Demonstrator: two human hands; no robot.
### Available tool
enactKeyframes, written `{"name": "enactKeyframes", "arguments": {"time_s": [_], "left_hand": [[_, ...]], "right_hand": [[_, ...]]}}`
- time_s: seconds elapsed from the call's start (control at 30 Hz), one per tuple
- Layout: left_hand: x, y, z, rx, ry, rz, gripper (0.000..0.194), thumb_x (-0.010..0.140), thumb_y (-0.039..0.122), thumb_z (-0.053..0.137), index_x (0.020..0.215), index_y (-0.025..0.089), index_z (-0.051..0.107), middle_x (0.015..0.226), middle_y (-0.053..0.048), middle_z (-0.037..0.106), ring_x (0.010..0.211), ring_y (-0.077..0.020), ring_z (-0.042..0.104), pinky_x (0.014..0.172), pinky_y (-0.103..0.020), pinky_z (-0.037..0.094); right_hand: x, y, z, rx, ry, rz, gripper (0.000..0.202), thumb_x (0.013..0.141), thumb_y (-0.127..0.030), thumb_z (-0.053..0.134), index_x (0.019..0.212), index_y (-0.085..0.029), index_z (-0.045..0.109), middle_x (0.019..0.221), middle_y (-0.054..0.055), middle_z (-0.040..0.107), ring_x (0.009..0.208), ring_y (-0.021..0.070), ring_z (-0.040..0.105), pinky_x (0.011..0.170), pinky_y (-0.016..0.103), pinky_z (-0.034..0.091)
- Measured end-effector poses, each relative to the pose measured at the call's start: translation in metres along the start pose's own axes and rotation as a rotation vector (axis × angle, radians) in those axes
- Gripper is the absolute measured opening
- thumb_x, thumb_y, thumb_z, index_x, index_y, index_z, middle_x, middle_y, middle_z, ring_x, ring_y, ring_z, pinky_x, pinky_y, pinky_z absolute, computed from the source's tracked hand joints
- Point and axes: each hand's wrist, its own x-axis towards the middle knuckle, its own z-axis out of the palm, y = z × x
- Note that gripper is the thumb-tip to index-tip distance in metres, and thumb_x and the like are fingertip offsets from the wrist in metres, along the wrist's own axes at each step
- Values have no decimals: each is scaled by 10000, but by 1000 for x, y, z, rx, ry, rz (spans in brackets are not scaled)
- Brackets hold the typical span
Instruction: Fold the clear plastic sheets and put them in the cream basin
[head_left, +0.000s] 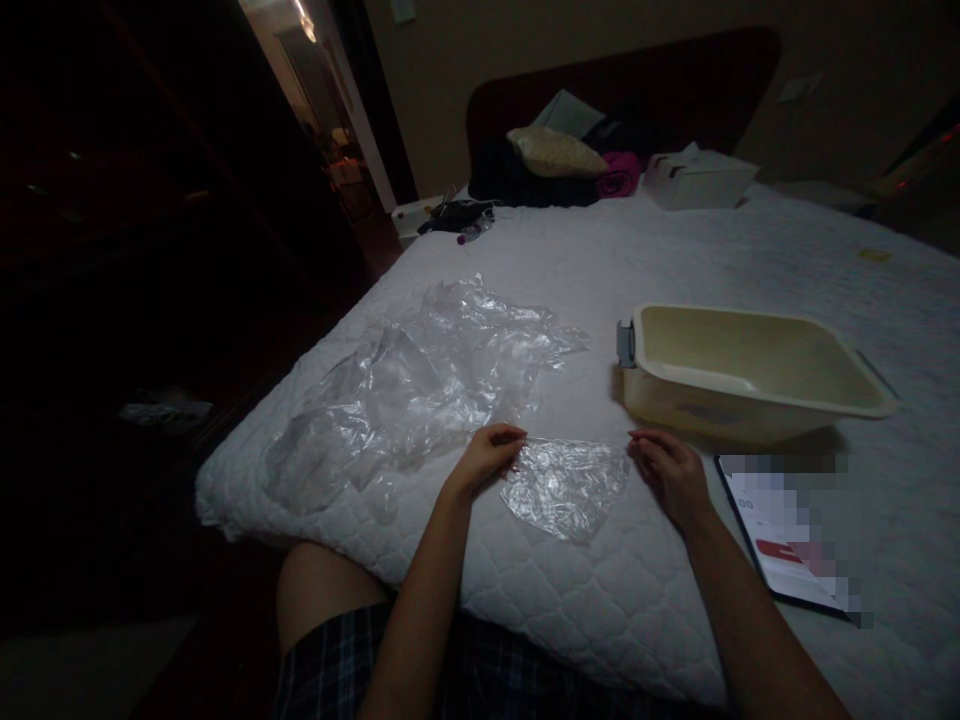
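Fingertips of the left hand (491, 458) pinched the upper left corner of a small clear plastic bag (568, 490), its grip narrow and closed on the film. The right hand (675, 475) had an equally narrow grip at the opposite corner, so the bag's top edge ran nearly straight between the two. Below that edge the crinkled film spread toward the person, over the near side of the bed (555, 610); whether it touched the quilted cover could not be told. Beyond the left hand lay a large, loose heap of clear plastic film (427, 375). Beyond the right hand stood a cream storage bin (712, 415) with a grey latch (625, 344) at its left end. Just beside the right forearm lay a tablet (776, 550), its screen lit and partly pixelated. Near the headboard (712, 85) sat a white box (701, 182).
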Motion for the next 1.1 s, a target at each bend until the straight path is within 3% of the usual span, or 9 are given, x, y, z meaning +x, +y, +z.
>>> {"name": "enactKeyframes", "arguments": {"time_s": [0.17, 0.37, 0.63, 0.7, 0.8, 0.9, 1.0, 1.1], "left_hand": [[-1, 1, 0, 34, 3, -14, 306, 659, 337, 688, 879, 134, 627, 687, -3, 580, 455, -54, 488, 360, -157, 333], [-1, -1, -1, 15, -26, 50, 314, 668, 341, 674, 905, 153, 590, 740, 5, 571, 455, -49, 481, 368, -160, 344], [-3, -3, -2, 78, -73, 80, 156, 689, 257, 598, 790, 139, 608, 563, 38, 493, 451, -56, 445, 410, -163, 325], [-2, -4, -2, 72, -70, 70, 152, 676, 243, 593, 785, 141, 618, 568, 36, 501, 456, -55, 441, 425, -169, 322], [-2, -4, -2, 31, -64, 50, 156, 662, 256, 609, 770, 144, 619, 605, 29, 515, 468, -55, 448, 443, -176, 332], [-4, -2, -3, 7, -77, 24, 199, 669, 305, 630, 784, 144, 618, 630, 17, 525, 494, -65, 473, 453, -178, 342], [-6, -1, -2, -17, -85, 33, 237, 677, 351, 653, 745, 130, 601, 619, 8, 525, 518, -73, 490, 465, -177, 348], [-9, 0, -1, -52, -86, 64, 260, 673, 356, 678, 701, 119, 574, 597, 9, 518, 513, -73, 488, 468, -180, 354]], "right_hand": [[-14, -3, 7, -330, -68, -226, 224, 721, -422, 587, 747, -203, 625, 759, 52, 639, 716, 197, 581, 642, 309, 450], [-16, 0, 16, -703, -122, -413, 221, 806, -384, 501, 748, -210, 623, 762, 45, 581, 674, 166, 540, 628, 294, 425], [-13, 0, 14, -656, -129, -402, 207, 798, -371, 519, 742, -204, 628, 764, 41, 574, 672, 162, 539, 616, 286, 418], [-13, -2, 12, -578, -75, -403, 190, 776, -370, 548, 724, -201, 619, 760, 44, 579, 693, 170, 545, 622, 286, 422], [-15, -4, 6, -381, 82, -310, 219, 764, -403, 555, 748, -192, 613, 749, 49, 592, 650, 161, 539, 558, 270, 413], [-21, -6, -3, -138, 125, -61, 309, 755, -484, 543, 763, -179, 590, 639, 20, 562, 442, 96, 430, 388, 227, 299], [-31, -8, -8, -45, 11, 178, 386, 716, -545, 567, 694, -159, 564, 579, 9, 551, 340, 51, 337, 325, 203, 182], [-38, -12, -8, -81, -152, 320, 427, 709, -566, 569, 690, -140, 573, 560, 17, 576, 292, 27, 293, 312, 194, 138]]}}
